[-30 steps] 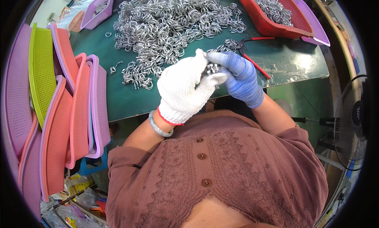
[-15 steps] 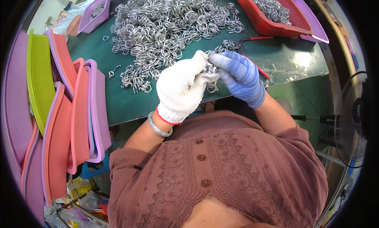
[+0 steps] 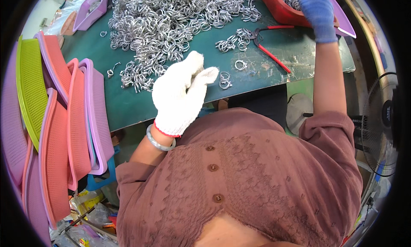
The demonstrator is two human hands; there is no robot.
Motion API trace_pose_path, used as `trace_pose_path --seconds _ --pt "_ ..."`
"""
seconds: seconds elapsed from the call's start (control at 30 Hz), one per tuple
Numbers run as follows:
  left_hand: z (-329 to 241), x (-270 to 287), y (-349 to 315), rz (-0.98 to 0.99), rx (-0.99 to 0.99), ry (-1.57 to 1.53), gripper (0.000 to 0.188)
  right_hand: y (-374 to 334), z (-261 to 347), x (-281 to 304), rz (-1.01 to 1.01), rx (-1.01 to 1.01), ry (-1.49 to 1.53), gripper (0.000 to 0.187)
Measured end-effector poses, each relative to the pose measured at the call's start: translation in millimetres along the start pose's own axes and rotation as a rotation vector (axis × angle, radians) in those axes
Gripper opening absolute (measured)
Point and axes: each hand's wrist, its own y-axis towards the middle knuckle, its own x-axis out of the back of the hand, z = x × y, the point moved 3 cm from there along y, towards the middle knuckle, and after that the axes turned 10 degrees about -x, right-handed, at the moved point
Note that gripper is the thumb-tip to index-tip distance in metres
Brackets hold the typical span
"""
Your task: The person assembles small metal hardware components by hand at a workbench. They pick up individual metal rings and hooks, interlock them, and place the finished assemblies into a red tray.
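Note:
My left hand point(image 3: 182, 90), in a white knitted glove with a red cuff, hovers over the near table edge. Its thumb stands apart from the fingers, and nothing shows in it. My right hand point(image 3: 317, 13), in a blue glove, is stretched out over the red basket point(image 3: 291, 18) at the far right. Its fingers look apart, though the tips are cut off by the frame's top. Silver metal ring clamps lie in a big pile point(image 3: 158, 24). A smaller cluster of clamps point(image 3: 235, 40) and a single ring clamp point(image 3: 240, 65) lie between my hands, with more rings point(image 3: 224, 80) near the edge.
Red-handled pliers point(image 3: 274, 58) lie open on the green table point(image 3: 265, 82). Pink, purple and green plastic baskets point(image 3: 58, 157) stand stacked at the left. A purple tray point(image 3: 90, 9) sits at the far left, and a black fan point(image 3: 382, 123) stands at the right.
My hands have parted. The right one has moved from the clamps held between both hands, far right to the red basket. My left hand has drawn slightly left and opened, uncovering rings near the edge.

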Motion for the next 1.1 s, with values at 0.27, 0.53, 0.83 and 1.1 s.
trace_pose_path --seconds 0.27,0.53,0.83,1.1 --pt "-2.2 -5.2 -1.4 -0.001 -0.064 -0.012 0.021 -113.9 76.6 30.4 1.01 0.171 0.132 0.045" --pt "-3.8 -15.6 -3.4 -0.009 -0.11 -0.054 0.022 -153.2 88.7 25.8 0.831 0.118 0.058 0.034" --pt "-7.3 -18.7 -1.0 0.069 -0.19 0.013 0.024 -161.2 89.3 19.0 0.713 0.03 0.578 0.031" --pt "-4.0 -20.5 -4.4 0.048 -0.226 0.041 0.027 -148.7 96.3 28.4 0.63 0.068 0.65 0.051"
